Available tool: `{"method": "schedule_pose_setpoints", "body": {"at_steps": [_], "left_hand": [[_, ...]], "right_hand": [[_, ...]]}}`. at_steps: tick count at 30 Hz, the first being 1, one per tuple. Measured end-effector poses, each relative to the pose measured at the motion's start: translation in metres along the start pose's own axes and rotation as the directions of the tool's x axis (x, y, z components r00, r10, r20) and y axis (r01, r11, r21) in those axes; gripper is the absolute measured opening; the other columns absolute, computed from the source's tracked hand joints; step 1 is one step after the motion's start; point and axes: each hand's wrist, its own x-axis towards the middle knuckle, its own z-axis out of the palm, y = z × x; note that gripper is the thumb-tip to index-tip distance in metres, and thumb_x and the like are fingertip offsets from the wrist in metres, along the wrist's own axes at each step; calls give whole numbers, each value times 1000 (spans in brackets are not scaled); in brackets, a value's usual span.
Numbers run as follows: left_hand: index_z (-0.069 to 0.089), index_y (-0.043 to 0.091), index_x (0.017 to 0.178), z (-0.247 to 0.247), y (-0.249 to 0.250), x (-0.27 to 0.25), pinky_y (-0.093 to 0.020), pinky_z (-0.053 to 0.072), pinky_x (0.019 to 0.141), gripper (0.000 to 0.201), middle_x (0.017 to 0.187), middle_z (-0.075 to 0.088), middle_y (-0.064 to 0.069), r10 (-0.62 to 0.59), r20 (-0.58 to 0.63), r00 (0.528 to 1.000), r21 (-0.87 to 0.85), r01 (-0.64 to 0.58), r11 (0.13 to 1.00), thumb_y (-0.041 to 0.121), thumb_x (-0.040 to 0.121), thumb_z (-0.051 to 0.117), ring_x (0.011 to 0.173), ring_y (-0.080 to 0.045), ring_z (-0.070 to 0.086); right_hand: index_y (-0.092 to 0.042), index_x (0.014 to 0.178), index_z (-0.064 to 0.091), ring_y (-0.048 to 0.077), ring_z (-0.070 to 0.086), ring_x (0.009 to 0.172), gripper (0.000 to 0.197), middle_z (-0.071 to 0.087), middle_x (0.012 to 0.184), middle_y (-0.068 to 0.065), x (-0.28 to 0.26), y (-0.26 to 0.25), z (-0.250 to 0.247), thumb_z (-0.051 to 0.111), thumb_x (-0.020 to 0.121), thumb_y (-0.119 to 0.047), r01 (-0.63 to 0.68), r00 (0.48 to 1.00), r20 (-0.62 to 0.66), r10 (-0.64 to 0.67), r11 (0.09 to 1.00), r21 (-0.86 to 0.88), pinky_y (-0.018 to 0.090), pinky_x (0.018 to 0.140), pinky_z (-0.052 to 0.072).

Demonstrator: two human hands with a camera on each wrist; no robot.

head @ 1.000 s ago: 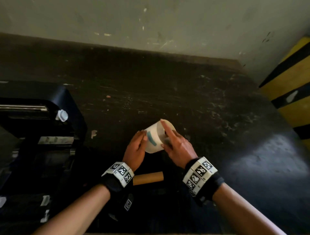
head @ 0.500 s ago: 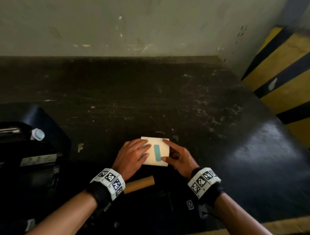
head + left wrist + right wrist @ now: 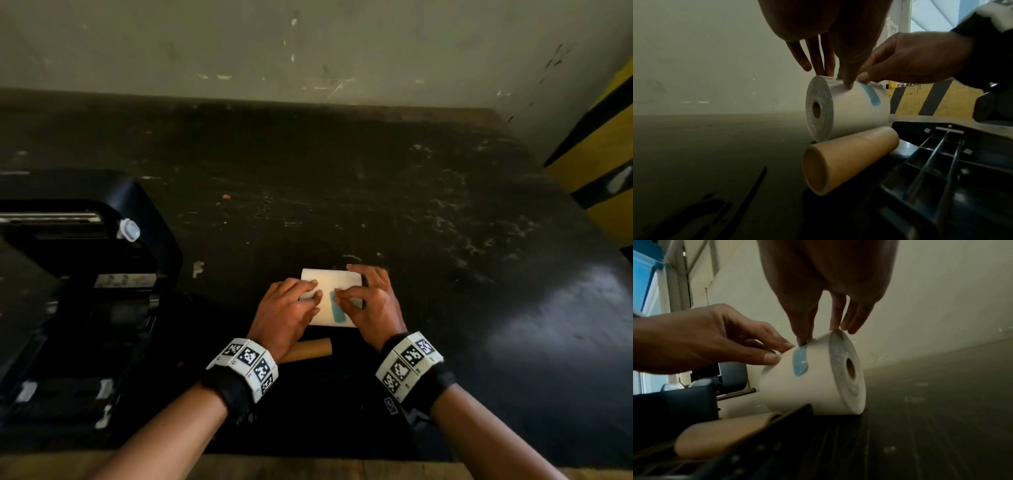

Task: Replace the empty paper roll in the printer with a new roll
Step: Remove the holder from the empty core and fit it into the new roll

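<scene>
Roll now flat under hands

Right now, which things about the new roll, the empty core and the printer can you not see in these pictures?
- New paper roll: whether the blue sticker is lifted yet; head view, right hand fingertips cover its top end.
- Empty cardboard core: left end, head view, hidden by left hand.
- Printer: paper bay too dark, cut by left edge.

Dark scuffed tabletop carries white paper roll, cardboard core, black printer.
</scene>
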Motion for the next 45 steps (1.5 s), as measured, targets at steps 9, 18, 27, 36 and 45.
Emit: {"method": "schedule_pose_setpoints", "body": {"at_steps": [9,18,27,36,45], "left_hand": [[68,11,99,-1,15,-3,-33,54,72,22,113,65,-9,-38,-18,999,44,39,998,21,80,66,106,-23,57],[63,9,109,3,11,6,-35,47,84,33,129,54,-4,-130,48,990,-45,132,990,31,85,59,120,-18,39],[63,8,109,4,7,8,-42,50,84,34,127,54,-5,-126,78,989,-55,131,990,30,84,60,117,-19,38],[61,9,112,0,8,8,-46,51,82,36,129,52,-5,-113,109,988,-22,116,993,30,83,62,120,-21,39],[58,11,118,-6,6,4,-39,46,88,38,138,44,-4,-74,145,987,-45,81,996,29,84,60,125,-13,25]], "right_hand": [[-16,85,69,13,38,122,7,53,126,-1,-17,-7,5,67,81,-11,-47,999,-9,49,983,179,23,97,30],[-15,77,72,19,56,106,6,61,111,6,-81,43,-23,68,82,-14,-427,904,37,427,889,164,27,91,43],[-21,84,73,26,44,118,9,56,127,3,-122,64,-2,73,77,-16,-400,912,87,401,916,-28,36,99,35],[-22,113,63,22,43,122,31,53,130,2,-117,53,-11,67,83,-26,-346,924,149,352,936,-62,34,103,37],[-22,121,55,25,58,106,55,56,121,9,-91,2,24,70,75,-47,-521,774,377,509,850,-78,30,89,46]]}}
